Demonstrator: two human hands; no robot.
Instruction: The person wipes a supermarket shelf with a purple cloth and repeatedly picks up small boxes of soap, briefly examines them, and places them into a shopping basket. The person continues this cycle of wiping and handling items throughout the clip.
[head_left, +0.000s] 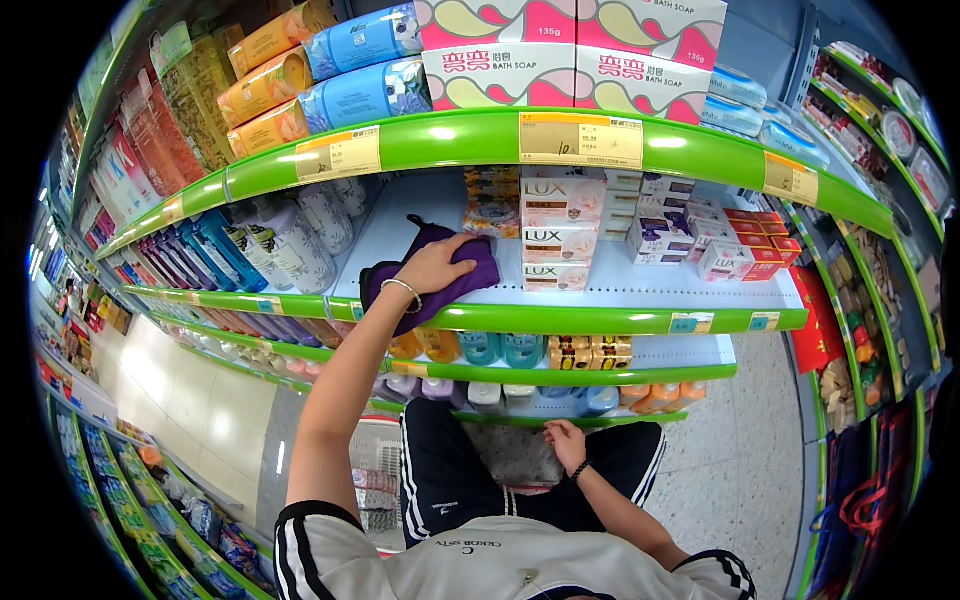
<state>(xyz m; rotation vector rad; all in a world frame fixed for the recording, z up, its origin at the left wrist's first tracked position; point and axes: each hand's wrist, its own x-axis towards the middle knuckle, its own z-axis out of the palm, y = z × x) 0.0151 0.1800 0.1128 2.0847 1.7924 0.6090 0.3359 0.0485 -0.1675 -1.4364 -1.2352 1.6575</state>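
My left hand (437, 265) reaches forward to the middle shelf and presses down on a folded purple cloth (478, 272), its fingers around part of it. A dark loop sticks out from the cloth's far corner. Under my hand the cloth rests on the white shelf board (460, 300) and hangs over the green front edge. To its right stands a stack of pale soap boxes (560, 235); orange packs (492, 205) sit just behind it. My right hand (567, 445) stays low by my right knee, below the shelves, with its fingers curled and nothing visible in them.
Pink-and-white soap cartons (500, 75) and blue and orange packs fill the shelf above. White pump bottles (290, 245) stand left of the cloth, red boxes (765, 240) at the right. A basket (378, 445) with packs is beside my left leg. Other shelves line both sides.
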